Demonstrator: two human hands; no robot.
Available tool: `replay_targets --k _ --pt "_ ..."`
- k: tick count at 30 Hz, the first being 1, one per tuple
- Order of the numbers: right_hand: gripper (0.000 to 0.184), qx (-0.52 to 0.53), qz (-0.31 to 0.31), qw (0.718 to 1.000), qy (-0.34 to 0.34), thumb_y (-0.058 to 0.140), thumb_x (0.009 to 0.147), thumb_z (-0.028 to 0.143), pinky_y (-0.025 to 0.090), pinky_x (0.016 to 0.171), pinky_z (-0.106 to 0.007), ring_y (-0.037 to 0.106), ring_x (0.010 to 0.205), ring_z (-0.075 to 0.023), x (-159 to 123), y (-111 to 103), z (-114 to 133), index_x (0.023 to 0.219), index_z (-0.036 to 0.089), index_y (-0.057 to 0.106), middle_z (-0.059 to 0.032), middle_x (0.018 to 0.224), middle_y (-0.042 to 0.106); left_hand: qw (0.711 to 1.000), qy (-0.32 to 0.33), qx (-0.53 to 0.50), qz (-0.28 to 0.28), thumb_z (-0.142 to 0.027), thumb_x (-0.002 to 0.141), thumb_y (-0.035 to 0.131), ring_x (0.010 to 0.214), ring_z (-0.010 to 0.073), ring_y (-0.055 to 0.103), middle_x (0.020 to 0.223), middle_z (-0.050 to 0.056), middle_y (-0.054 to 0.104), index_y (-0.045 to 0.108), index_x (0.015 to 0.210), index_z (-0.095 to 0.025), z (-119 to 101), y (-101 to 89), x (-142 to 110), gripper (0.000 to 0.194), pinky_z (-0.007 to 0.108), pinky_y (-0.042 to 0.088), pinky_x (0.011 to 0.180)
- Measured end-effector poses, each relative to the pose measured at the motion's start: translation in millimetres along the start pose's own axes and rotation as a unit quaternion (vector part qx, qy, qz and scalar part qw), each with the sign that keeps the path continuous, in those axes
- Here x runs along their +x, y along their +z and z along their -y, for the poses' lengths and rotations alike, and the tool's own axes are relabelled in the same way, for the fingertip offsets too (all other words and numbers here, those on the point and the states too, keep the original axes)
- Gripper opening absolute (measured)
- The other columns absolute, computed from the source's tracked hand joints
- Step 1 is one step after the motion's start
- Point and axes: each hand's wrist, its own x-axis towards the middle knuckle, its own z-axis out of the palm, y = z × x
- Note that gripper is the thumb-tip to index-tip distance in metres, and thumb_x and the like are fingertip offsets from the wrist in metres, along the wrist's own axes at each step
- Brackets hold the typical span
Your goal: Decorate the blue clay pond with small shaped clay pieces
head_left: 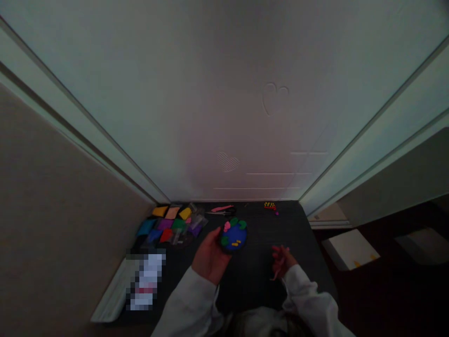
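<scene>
My left hand (211, 259) holds up a round blue clay disc (232, 238) by its left edge and underside. Green leaf-like pieces, a pink flower-like piece and small yellow bits sit on the disc's face. To the right, over the dark table, my right hand (283, 262) has its fingers curled round a thin pink strip (275, 275), seemingly soft clay, with one end hanging below. The picture is dim, so the strip's full shape does not show. Behind the disc lie scissors (229, 212) with dark handles and a pink tool (222, 208).
Several coloured clay packets (165, 224) are heaped at the table's back left. A pale tray (114, 292) and a blurred-out screen (146, 281) lie at the left. A small red piece with yellow dots (270, 206) sits near the white wall (196, 117). A white box (351, 249) stands right of the dark table (256, 276).
</scene>
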Motion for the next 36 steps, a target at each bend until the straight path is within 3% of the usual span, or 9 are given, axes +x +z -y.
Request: replay_targets --k 2,4,8,11,16,36 --pt "0.026 -0.006 0.026 1.0 -0.011 0.049 0.079 0.037 0.022 0.03 -0.015 0.026 0.028 -0.0002 -12 15 16 0.075 0.013 0.056 0.0078 0.046 0.046 1.0 0.001 0.002 0.017 -0.016 0.076 0.05 0.088 0.0235 0.06 0.096 0.013 0.064 0.058 0.097 -0.008 -5 10.7 -13 0.024 0.038 0.048 0.079" --pt "0.024 -0.018 0.067 0.997 -0.03 0.059 0.071 0.038 0.019 0.03 -0.015 0.025 0.028 0.0 -31 36 31 0.077 0.014 0.059 0.0071 0.047 0.048 0.999 -0.005 0.009 0.042 -0.016 0.077 0.049 0.093 0.025 0.058 0.102 0.014 0.062 0.056 0.101 -0.008 -7 20.4 -26 0.026 0.04 0.047 0.08" --pt "0.033 -0.053 0.134 0.987 -0.073 0.067 0.062 0.039 0.019 0.031 -0.016 0.029 0.031 -0.0004 -82 78 52 0.082 0.013 0.063 0.0026 0.054 0.055 0.998 -0.019 0.019 0.063 -0.017 0.079 0.046 0.091 0.0231 0.059 0.101 0.012 0.063 0.058 0.099 -0.009 -3 33.6 -50 0.024 0.04 0.046 0.082" --pt "0.035 -0.119 0.155 0.969 -0.153 0.064 0.065 0.043 0.023 0.033 -0.017 0.032 0.033 -0.0012 -112 95 57 0.084 0.014 0.063 0.0039 0.051 0.052 0.997 -0.034 0.016 0.066 -0.017 0.081 0.044 0.093 0.022 0.058 0.101 0.011 0.064 0.058 0.098 -0.009 1 36.6 -62 0.023 0.039 0.045 0.085" --pt "0.034 -0.197 0.145 0.953 -0.181 0.062 0.067 0.042 0.023 0.035 -0.018 0.032 0.033 -0.0036 -128 99 59 0.085 0.013 0.061 0.0092 0.04 0.036 0.997 -0.044 0.006 0.064 -0.016 0.081 0.045 0.094 0.0202 0.058 0.103 0.009 0.063 0.057 0.1 -0.012 5 34.4 -71 0.024 0.038 0.043 0.087" --pt "0.034 -0.268 0.109 0.938 -0.19 0.06 0.067 0.043 0.018 0.037 -0.02 0.028 0.036 -0.0041 -130 91 58 0.079 0.011 0.061 0.0078 0.04 0.036 0.996 -0.063 0.027 0.06 -0.016 0.079 0.046 0.09 0.0184 0.058 0.1 0.009 0.063 0.058 0.099 -0.011 13 30.6 -74 0.023 0.031 0.045 0.08"
